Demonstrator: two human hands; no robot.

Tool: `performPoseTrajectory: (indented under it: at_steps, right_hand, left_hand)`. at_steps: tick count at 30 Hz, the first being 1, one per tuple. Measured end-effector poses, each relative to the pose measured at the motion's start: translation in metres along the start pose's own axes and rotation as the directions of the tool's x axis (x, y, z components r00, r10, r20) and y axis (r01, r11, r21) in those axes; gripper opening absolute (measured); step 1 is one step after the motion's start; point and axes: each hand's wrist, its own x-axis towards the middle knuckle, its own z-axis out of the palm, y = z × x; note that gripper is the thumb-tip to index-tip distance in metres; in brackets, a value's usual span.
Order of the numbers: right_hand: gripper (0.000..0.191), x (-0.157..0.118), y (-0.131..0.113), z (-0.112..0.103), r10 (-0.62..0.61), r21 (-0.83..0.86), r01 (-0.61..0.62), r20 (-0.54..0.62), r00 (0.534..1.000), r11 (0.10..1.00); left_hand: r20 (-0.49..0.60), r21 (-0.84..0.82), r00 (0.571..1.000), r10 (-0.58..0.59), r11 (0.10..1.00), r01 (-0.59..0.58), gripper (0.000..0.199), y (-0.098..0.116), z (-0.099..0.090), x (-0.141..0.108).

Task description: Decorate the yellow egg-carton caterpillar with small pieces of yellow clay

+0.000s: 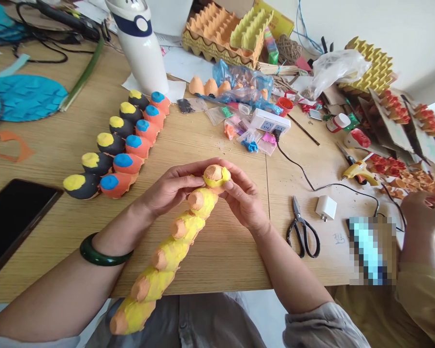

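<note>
Where it slanted up past the edge of the tabletop, the egg-carton strip wore lumpy yellow between six orange tips; the left hand pinched its upper end, the right hand its other side, thumb against a yellow band. Further right, a bluish scrawl was unreadable.

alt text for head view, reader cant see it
A person's left hand and right hand hold the far end of a yellow strip of egg-carton cups with orange tips. Rows of black and orange cups, scissors and a power strip lie on a wooden table.
</note>
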Motion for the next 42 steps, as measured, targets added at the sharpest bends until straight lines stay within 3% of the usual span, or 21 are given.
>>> performPoseTrajectory:
  at_steps: [5,11,16,25,30,33,42]
  right_hand:
    - [0.032,0.002,0.005,-0.003,0.012,0.015,-0.012,-0.031,0.999,1.000]
    - [0.034,0.002,0.004,-0.003,0.043,0.069,-0.043,0.001,0.999,0.997]
    - [0.025,0.003,0.009,0.000,0.041,0.125,-0.033,-0.060,0.997,0.992]
    - [0.026,0.001,0.010,0.006,0.117,0.226,-0.105,-0.042,0.992,0.968]
    - [0.028,0.001,0.007,0.006,0.152,0.303,-0.138,-0.020,0.988,0.943]
    - [0.028,0.002,0.005,0.003,0.195,0.295,-0.199,0.041,0.980,0.935]
    - [0.048,0.000,-0.004,-0.004,0.128,0.156,-0.148,0.132,0.983,0.977]
  left_hand:
    - [0.056,-0.032,0.998,0.038,0.999,-0.036,0.046,-0.003,0.000,0.001]
    - [-0.002,0.088,0.996,0.089,0.992,-0.089,0.045,-0.006,0.000,0.002]
    - [0.042,0.207,0.992,0.121,0.970,-0.127,0.049,-0.005,-0.004,0.002]
    - [0.115,0.249,0.985,0.129,0.956,-0.155,0.053,-0.003,-0.004,-0.001]
    - [0.102,0.305,0.989,0.104,0.943,-0.130,0.074,-0.006,-0.008,-0.001]
    - [0.116,0.264,0.991,0.072,0.959,-0.100,0.085,-0.006,-0.010,0.000]
    - [0.106,0.062,0.992,0.068,0.995,-0.075,0.060,-0.001,-0.003,-0.002]
